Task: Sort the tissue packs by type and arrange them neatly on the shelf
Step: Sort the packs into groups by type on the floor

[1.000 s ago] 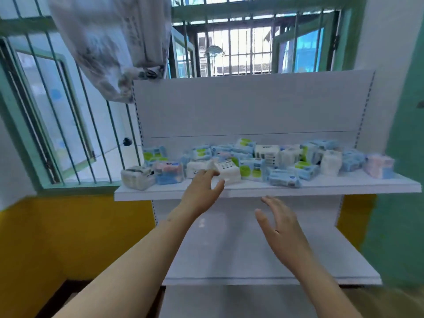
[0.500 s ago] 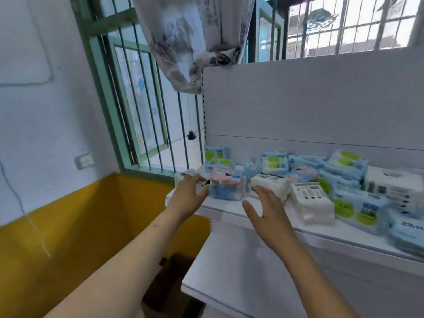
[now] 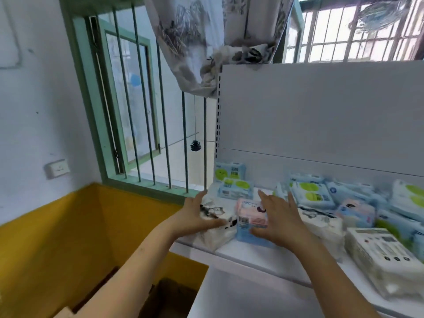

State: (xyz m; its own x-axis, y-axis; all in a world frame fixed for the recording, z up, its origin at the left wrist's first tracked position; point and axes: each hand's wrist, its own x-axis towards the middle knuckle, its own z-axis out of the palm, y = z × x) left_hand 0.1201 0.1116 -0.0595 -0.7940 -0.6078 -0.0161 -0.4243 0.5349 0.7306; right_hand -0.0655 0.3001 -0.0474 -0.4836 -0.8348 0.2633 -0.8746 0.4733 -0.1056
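Filling the right half of the view, the white shelf (image 3: 259, 254) carries a loose spread of tissue packs (image 3: 348, 203), blue-and-green ones at the back. Beside it stands a green barred window (image 3: 137, 125) with a printed curtain (image 3: 197, 42) hanging above. At the shelf's left end, the left hand (image 3: 195, 216) grips a white cat-print pack (image 3: 215, 222). Just beside it, the right hand (image 3: 278, 223) lies flat, fingers spread, against a pink-and-blue pack (image 3: 249, 220).

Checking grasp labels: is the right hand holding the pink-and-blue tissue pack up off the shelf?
No. The pink-and-blue tissue pack sits on the shelf, with the right hand against its right side, fingers straight.
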